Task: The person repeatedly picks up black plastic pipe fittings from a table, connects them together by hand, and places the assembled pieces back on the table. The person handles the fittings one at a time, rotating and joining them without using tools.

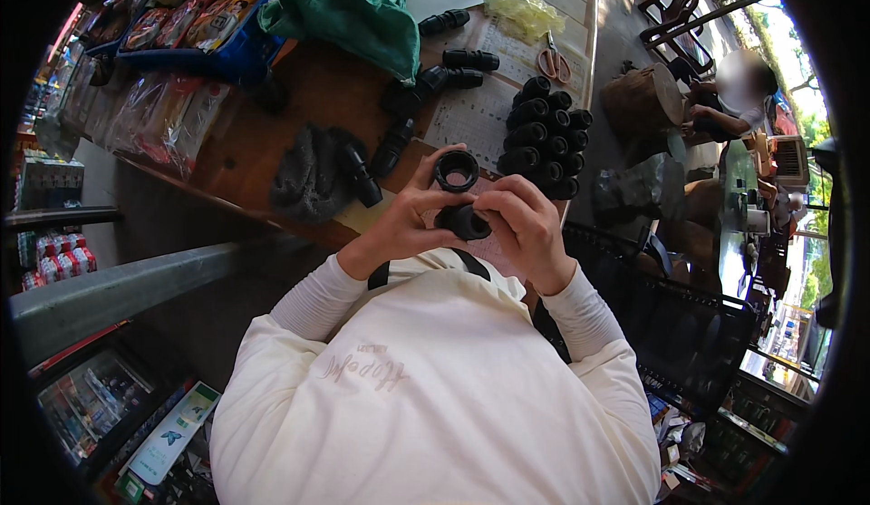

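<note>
A black plastic pipe fitting point(460, 195) is gripped between both hands just above my chest, its open ring end facing up. My left hand point(405, 218) grips it from the left side with the thumb near the ring. My right hand point(523, 222) closes on the lower part from the right. Behind the hands, a stack of like black fittings point(544, 136) stands on the wooden table point(308, 97). More loose black fittings point(450, 68) lie scattered further back on a printed paper sheet.
A green bag point(358, 6), a grey cloth point(308, 177), orange-handled scissors point(553, 59) and a pile of clear bags point(524, 11) lie on the table. A blue crate point(240, 52) with packets stands at back left. A black crate point(689, 333) is at right. A person point(734, 97) sits far right.
</note>
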The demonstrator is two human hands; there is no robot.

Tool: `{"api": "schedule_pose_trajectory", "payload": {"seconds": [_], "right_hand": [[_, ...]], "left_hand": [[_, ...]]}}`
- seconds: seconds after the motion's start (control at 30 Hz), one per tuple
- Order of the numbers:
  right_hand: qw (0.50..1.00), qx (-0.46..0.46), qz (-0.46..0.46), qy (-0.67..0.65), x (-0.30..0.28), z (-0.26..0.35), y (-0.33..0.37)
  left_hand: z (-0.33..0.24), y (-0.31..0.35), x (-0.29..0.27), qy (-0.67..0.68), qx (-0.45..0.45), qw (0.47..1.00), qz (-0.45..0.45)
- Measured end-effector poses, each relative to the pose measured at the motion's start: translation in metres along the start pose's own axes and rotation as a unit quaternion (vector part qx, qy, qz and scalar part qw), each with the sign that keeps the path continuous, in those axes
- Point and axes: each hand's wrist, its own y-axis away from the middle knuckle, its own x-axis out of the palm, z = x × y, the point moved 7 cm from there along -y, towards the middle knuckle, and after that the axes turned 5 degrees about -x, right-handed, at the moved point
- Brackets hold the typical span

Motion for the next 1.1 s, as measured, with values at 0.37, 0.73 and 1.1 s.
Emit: {"api": "schedule_pose_trajectory", "payload": {"seconds": [0.37,0.73,1.1], "right_hand": [[0.996,0.052,-0.044,-0.049,-0.018,-0.013,0.012],[0.992,-0.037,0.086,0.089,0.022,0.01,0.041],[0.999,-0.034,-0.011,0.005,-0.011,0.004,0.041]], "left_hand": [[-0.001,-0.004,-0.001,0.004,0.01,1.0,0.001],[0.004,0.0,0.001,0.018,-0.004,1.0,-0.005],[-0.033,-0.007,0.006,-0.125,0.104,0.987,-0.012]]}}
